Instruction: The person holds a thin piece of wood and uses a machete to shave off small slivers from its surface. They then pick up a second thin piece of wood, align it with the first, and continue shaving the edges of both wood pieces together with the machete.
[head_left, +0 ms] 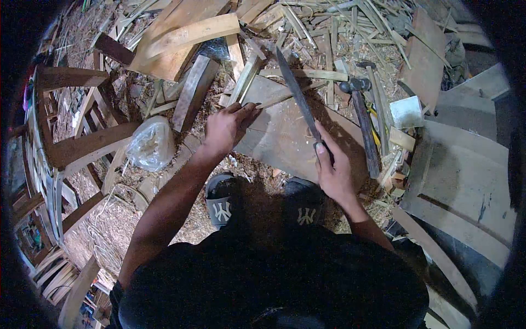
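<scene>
My right hand (335,172) is closed round the near end of a machete (297,94), a long dark blade that points up and away over the board. A thin wooden stick (286,97) is pinched in my left hand (226,129), and its far part runs to the right, overlapping the blade in this view. Beneath both lies a flat wooden board (279,143) on the shaving-covered ground, just beyond my sandals (222,205). To the right of the blade, a hammer (362,123) with a dark wooden handle rests along the board's right side.
Left of my arm are a clear plastic bag (150,143) and a squared wood block (195,93). Curved wooden frames (90,145) stand at far left. A white box-like piece (406,112) and large panels (463,175) lie right. Wood scraps (307,27) cover the far ground.
</scene>
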The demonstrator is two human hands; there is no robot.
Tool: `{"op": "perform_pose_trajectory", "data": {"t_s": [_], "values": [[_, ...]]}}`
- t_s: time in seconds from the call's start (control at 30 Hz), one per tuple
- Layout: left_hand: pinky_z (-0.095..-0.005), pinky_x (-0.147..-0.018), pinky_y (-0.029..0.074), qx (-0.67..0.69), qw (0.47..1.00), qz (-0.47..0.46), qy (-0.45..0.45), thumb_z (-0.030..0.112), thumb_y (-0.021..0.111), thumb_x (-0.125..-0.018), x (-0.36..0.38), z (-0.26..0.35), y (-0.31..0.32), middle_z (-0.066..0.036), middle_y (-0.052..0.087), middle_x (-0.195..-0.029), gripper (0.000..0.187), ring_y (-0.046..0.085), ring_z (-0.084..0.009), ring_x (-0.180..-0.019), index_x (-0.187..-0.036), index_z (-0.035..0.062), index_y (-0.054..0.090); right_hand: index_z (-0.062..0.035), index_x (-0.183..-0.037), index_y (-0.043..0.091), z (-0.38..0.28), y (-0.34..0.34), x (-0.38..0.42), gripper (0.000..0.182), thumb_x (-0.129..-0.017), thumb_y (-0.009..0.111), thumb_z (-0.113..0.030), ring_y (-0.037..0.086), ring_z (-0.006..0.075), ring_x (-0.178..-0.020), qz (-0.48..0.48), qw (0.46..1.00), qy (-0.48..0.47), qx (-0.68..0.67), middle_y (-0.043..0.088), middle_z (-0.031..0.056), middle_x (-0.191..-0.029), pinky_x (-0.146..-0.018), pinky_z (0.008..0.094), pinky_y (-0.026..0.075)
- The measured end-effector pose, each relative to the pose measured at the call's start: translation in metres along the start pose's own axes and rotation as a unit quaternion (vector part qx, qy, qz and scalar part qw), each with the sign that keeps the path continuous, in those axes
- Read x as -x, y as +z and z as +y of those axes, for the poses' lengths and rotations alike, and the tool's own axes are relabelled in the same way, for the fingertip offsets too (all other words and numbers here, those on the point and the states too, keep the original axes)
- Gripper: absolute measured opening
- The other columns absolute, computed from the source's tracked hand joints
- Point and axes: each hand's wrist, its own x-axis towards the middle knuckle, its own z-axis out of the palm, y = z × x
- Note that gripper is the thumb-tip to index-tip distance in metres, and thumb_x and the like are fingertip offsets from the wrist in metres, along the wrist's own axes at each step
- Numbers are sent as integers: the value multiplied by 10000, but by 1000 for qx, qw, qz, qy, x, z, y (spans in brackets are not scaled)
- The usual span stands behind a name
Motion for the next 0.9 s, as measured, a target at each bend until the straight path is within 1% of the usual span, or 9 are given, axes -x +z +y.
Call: {"op": "perform_pose_trajectory", "data": {"t_s": [0.07,0.13,0.33,0.4,0.47,0.5,0.67,0.73,0.9], "values": [[-460,-604,566,2,1000,0,2,296,621,-933,-1,0,1,-94,689,-929,275,688,-347,-720,-1184,205,687,-104,-1507,443,-4,-1,0,466,-1053,467,-205,550,101,-722,92,964,-237,83,649,94,-1133,-676,257,470],[-461,-610,569,4,1000,-4,-8,328,603,-948,0,1,0,-102,694,-954,288,691,-355,-718,-1201,214,681,-76,-1507,438,-17,-5,14,473,-1053,465,-204,517,89,-699,49,991,-126,21,637,83,-1158,-660,243,460],[-479,-612,568,-13,1000,-10,-14,359,602,-948,1,-4,9,-99,697,-967,292,693,-359,-722,-1204,243,681,-147,-1523,425,-9,13,10,467,-1059,443,-197,636,245,-1106,24,988,-82,126,565,171,-1424,-989,340,469],[-484,-612,566,4,1000,-7,-8,355,602,-947,1,-6,8,-99,697,-967,287,692,-361,-726,-1198,243,683,-182,-1520,435,9,17,2,458,-1067,450,-243,659,201,-906,107,940,-214,241,666,136,-1215,-842,326,528],[-488,-613,565,21,1000,-5,1,351,603,-947,0,-5,5,-99,696,-967,282,692,-363,-730,-1193,242,684,-195,-1517,443,-5,9,7,454,-1070,460,-276,542,100,-650,13,998,24,-54,610,30,-859,-607,263,481],[-488,-613,563,15,1000,-8,-7,347,606,-943,-1,-2,2,-98,695,-967,284,692,-364,-732,-1192,236,684,-122,-1486,464,-34,-1,10,448,-1062,452,-269,623,235,-1159,-17,987,143,-65,620,181,-1335,-975,355,467],[-489,-607,558,5,1000,-2,-6,348,620,-933,0,-5,5,-99,692,-957,290,691,-363,-736,-1181,215,689,-28,-1497,414,-15,-7,18,483,-1058,446,-228,506,277,-1347,64,994,-79,-39,493,185,-1488,-1102,368,376],[-488,-599,556,21,1000,-8,-3,352,622,-938,-2,-5,3,-98,694,-940,265,691,-360,-726,-1152,219,702,-104,-1509,438,-5,-3,18,463,-1051,440,-172,600,125,-702,96,978,-185,25,632,57,-903,-645,263,492],[-479,-592,553,4,1000,2,-6,356,619,-947,-4,-1,0,-97,695,-900,232,687,-363,-702,-1103,217,720,-106,-1468,483,-22,-1,9,455,-1015,514,-135,541,257,-1324,15,968,-138,210,563,175,-1423,-1099,383,395]]}}
